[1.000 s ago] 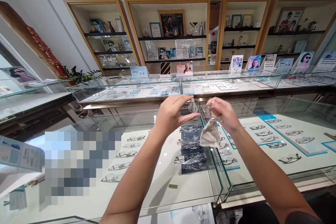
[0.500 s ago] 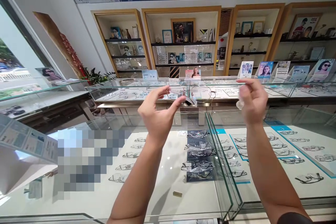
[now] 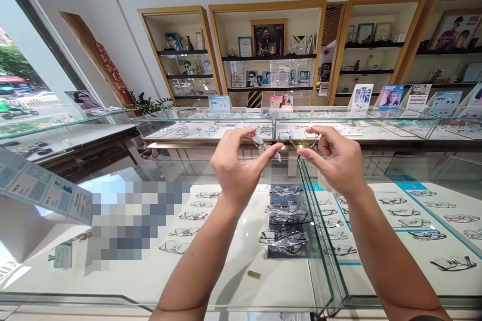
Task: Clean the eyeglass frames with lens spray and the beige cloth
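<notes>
A pair of thin-rimmed eyeglasses (image 3: 303,143) is held up in front of me, above the glass counter, with yellow print reading "Namix" on its right lens. My left hand (image 3: 238,165) pinches the left side between thumb and fingers. A crumpled clear film or wrapper (image 3: 263,143) hangs at that left lens. On the other side my right hand (image 3: 339,160) is closed on the right rim, thumb below and index finger above. Something whitish shows faintly under the right palm, too unclear to name.
Below my hands, a glass display case (image 3: 241,241) holds rows of eyeglasses. Several wrapped frames lie on a dark tray (image 3: 276,253), near a small gold-coloured block (image 3: 253,275). A white stand-up card (image 3: 41,190) is at left. Another glass counter (image 3: 211,144) stands beyond.
My right hand has moved left and taken hold of the right rim. The eyeglasses now face me more squarely, both lenses visible. The camera view has shifted slightly.
</notes>
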Demonstrator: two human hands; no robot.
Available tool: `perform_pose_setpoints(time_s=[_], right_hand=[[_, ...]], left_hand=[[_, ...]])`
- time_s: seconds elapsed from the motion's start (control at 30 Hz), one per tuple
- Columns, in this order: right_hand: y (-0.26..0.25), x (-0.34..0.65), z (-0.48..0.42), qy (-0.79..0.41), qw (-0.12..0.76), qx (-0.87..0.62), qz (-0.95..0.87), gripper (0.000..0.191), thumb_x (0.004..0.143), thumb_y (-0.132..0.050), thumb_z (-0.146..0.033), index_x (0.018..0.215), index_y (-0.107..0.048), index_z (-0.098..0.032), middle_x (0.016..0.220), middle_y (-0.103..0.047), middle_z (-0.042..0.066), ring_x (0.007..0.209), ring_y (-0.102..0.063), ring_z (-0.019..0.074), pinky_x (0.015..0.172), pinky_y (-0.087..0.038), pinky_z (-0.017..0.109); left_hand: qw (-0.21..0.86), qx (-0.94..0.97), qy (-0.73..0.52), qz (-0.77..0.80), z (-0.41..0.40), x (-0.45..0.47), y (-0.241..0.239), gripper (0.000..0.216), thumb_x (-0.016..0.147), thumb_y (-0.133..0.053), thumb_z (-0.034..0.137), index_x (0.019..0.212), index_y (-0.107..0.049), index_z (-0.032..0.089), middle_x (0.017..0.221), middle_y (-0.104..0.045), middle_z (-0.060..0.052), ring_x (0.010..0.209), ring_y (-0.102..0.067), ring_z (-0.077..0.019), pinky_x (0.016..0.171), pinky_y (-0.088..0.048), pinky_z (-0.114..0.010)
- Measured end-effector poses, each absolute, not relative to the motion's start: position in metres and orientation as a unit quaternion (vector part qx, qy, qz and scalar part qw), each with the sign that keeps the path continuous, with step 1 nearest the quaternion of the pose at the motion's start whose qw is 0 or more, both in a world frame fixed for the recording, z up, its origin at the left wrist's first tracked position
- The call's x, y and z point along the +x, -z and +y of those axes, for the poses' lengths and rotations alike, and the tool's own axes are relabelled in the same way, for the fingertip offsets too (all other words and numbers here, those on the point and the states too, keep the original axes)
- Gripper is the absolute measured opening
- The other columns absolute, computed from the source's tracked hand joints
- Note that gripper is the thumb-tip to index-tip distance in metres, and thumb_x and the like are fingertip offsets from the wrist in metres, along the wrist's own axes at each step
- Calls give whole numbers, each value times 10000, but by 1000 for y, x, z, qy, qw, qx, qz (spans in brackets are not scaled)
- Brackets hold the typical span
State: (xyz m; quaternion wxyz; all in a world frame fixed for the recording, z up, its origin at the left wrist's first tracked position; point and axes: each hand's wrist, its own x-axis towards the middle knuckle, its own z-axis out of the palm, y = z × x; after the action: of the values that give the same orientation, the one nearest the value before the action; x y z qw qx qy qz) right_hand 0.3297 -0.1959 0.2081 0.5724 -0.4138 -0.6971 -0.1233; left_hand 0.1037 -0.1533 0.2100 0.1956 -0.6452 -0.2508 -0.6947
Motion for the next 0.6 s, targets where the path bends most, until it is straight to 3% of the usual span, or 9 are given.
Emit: perform_pose_setpoints(time_s=[0.1,0.27,0.4,0.53,0.6], right_hand=[[-209,329,-196,113,569,-421,-697,449,933,-749,-639,1207,-747,-283,666,-421,-57,597,-427,142,632,-402,321],[-211,328,-197,110,575,-420,-693,434,916,-762,-651,1152,-746,-286,700,-484,-35,637,-473,164,659,-406,337],[-213,327,-196,111,588,-403,-693,389,892,-797,-631,1037,-736,-276,786,-579,-10,716,-530,178,701,-432,342],[-216,327,-197,103,606,-379,-692,375,859,-839,-607,918,-698,-265,916,-640,12,873,-603,203,797,-477,356],[-216,327,-197,78,616,-373,-690,378,849,-852,-596,893,-684,-260,946,-657,16,878,-613,201,773,-478,349]], left_hand=[[167,-660,692,-239,-150,101,-211,485,749,-954,513,1062,-720,226,955,-757,-44,875,-704,-210,808,-593,-376],[47,-676,703,-215,-145,101,-210,501,783,-936,490,1138,-683,241,1186,-740,-80,1141,-718,-246,989,-606,-431],[-28,-674,716,-183,-142,105,-206,493,801,-938,422,1167,-661,243,1051,-716,-28,987,-738,-190,944,-608,-381],[-8,-652,735,-187,-139,108,-202,518,772,-950,471,1148,-673,247,993,-677,-7,874,-681,-161,868,-583,-354],[10,-643,740,-195,-138,109,-201,517,769,-945,506,1134,-685,249,960,-657,-2,837,-639,-153,837,-560,-345]])
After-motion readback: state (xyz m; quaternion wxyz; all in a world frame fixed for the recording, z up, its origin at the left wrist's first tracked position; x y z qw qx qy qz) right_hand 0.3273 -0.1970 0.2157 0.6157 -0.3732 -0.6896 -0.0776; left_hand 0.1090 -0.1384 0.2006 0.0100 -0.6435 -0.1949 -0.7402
